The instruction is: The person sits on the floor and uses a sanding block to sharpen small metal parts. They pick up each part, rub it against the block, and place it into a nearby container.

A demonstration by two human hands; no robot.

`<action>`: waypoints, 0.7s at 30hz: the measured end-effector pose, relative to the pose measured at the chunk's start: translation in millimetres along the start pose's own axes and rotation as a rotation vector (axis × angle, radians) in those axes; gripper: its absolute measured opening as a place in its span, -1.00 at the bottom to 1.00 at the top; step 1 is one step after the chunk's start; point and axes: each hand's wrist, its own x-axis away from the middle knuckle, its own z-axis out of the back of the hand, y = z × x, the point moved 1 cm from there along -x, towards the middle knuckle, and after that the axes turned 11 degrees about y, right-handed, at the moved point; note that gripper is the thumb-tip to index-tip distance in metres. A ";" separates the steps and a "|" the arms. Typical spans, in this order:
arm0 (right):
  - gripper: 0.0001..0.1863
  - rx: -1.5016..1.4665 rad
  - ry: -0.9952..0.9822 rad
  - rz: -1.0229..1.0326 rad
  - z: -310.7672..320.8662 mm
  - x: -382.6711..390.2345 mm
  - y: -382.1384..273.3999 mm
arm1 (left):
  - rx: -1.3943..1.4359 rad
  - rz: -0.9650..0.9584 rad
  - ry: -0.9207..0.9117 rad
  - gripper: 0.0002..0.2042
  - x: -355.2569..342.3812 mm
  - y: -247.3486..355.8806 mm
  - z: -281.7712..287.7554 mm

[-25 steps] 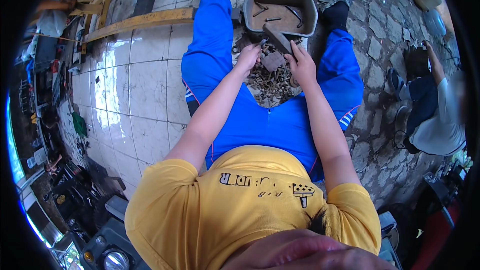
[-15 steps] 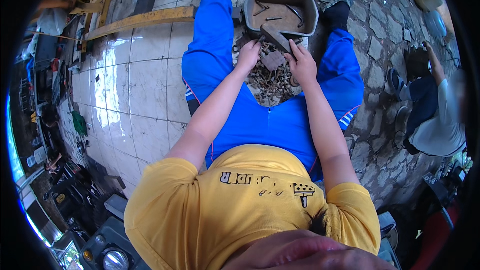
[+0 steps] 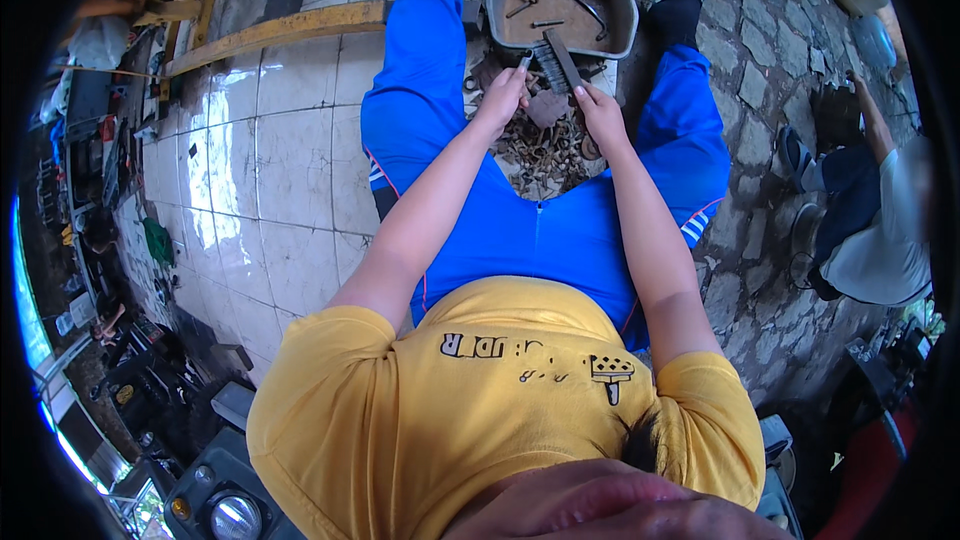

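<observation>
My right hand (image 3: 603, 116) is closed around the end of a brush (image 3: 565, 62) with a dark back. Its bristles face left, toward my left hand (image 3: 502, 102). Pinched in the left fingers is a small metal piece (image 3: 526, 59); its exact kind is too small to make out. The bristles are close beside this piece, and whether they touch it I cannot tell. Between my legs, below both hands, lies a heap of small rusty metal parts (image 3: 548, 155) with a flat brownish piece (image 3: 546, 108) on top.
Just beyond my hands stands a grey plastic basin (image 3: 633, 15) with several metal rods or bolts inside. A yellow frame (image 3: 280, 35) is on the tiled floor at left. Rough stone paving (image 3: 745, 130) covers the right side, where another person (image 3: 880, 230) sits.
The brush has turned from slanting across to pointing farther away, and its bristles now show. My left hand has shifted slightly, with the metal piece now visible above the fingers.
</observation>
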 end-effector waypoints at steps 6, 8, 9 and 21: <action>-0.49 0.013 -0.029 0.119 -6.1 -7.0 14.1 | -0.020 0.034 0.018 -0.70 -1.9 -5.6 0.1; -0.50 0.011 -0.062 0.054 -3.0 -5.7 8.5 | 0.001 -0.050 0.020 -0.69 -6.2 -8.2 1.8; -0.51 0.010 -0.075 0.024 -1.1 -4.2 1.6 | 0.012 -0.095 0.019 -0.69 -6.7 -5.7 0.4; -0.48 0.359 0.145 0.609 4.0 13.8 -28.6 | 0.258 0.160 0.087 -0.74 0.1 8.1 2.9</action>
